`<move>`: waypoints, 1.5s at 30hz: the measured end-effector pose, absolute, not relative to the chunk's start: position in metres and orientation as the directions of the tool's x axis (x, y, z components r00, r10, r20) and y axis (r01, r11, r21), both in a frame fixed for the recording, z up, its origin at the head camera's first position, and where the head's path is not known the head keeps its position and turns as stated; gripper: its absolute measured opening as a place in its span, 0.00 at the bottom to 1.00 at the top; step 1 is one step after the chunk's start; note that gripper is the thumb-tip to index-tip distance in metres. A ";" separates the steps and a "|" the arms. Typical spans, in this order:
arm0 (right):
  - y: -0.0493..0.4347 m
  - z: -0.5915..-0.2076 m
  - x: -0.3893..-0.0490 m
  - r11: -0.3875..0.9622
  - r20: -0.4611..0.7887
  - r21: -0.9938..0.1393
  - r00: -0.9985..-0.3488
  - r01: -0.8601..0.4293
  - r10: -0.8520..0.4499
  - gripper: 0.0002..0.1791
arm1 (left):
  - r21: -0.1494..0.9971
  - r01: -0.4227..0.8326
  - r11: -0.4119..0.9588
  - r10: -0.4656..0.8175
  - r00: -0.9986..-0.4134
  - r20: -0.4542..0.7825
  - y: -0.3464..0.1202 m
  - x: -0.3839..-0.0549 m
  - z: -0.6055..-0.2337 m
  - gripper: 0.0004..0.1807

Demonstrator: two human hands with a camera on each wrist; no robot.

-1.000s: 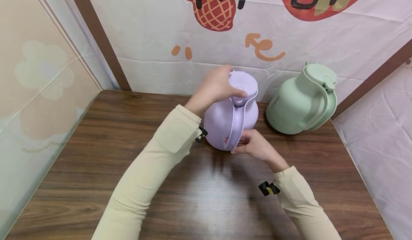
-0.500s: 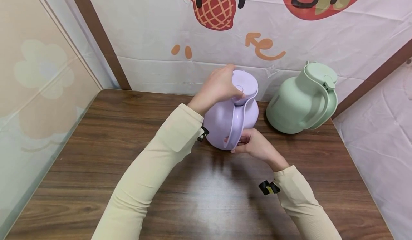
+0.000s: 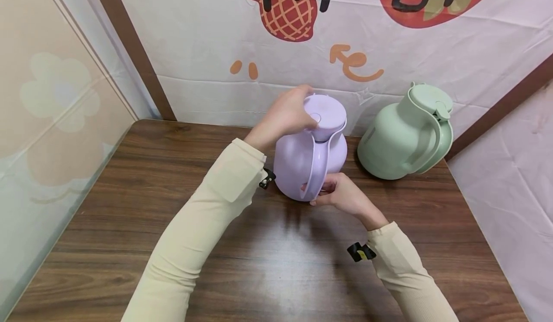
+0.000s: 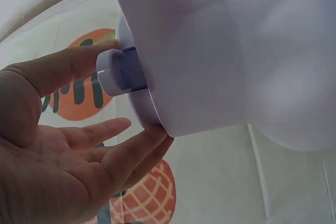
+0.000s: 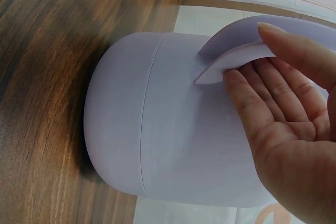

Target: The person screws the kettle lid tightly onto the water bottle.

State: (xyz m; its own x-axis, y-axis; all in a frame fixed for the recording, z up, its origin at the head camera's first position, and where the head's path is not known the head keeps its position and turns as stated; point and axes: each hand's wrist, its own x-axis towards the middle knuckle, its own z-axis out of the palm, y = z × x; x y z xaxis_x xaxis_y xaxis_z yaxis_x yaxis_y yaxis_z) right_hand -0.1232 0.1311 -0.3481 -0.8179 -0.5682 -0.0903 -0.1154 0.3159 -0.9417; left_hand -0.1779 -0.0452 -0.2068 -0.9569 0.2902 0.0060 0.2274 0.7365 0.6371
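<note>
A lavender thermos jug [image 3: 291, 166] stands upright on the table in the head view, its handle [image 3: 318, 166] facing me. My left hand [image 3: 288, 115] grips the side of the jug's lid [image 3: 328, 108], thumb near a small round button and fingers at the far rim. In the left wrist view, the thumb lies by a protruding tab [image 4: 110, 72] while fingertips touch the lid's edge. My right hand [image 3: 343, 195] holds the lower part of the handle. The right wrist view shows its fingers passing inside the handle and the thumb on the outside.
To the right stands a mint-green thermos jug [image 3: 389, 144] with its lid on, a short gap from the lavender one. A printed fabric wall [image 3: 207, 99] rises right behind both jugs. Beneath them is a dark wood-grain table [image 3: 129, 207].
My left hand has shifted slightly left, its thumb sliding back toward the lid's left side. The lid's button also sits a little further left. The right hand and jug body stay put.
</note>
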 end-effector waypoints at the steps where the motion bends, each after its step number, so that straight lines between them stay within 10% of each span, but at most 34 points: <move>1: 0.131 -0.348 -0.123 0.315 -0.091 -0.942 -0.818 -0.114 -0.568 0.18 | 0.636 0.230 0.737 0.291 -0.957 0.009 -0.046 -0.178 -0.207 0.37; 45: 0.134 -0.350 -0.119 0.300 -0.059 -0.943 -0.814 -0.145 -0.578 0.18 | 0.750 0.176 0.638 0.222 -0.974 0.040 -0.062 -0.184 -0.214 0.20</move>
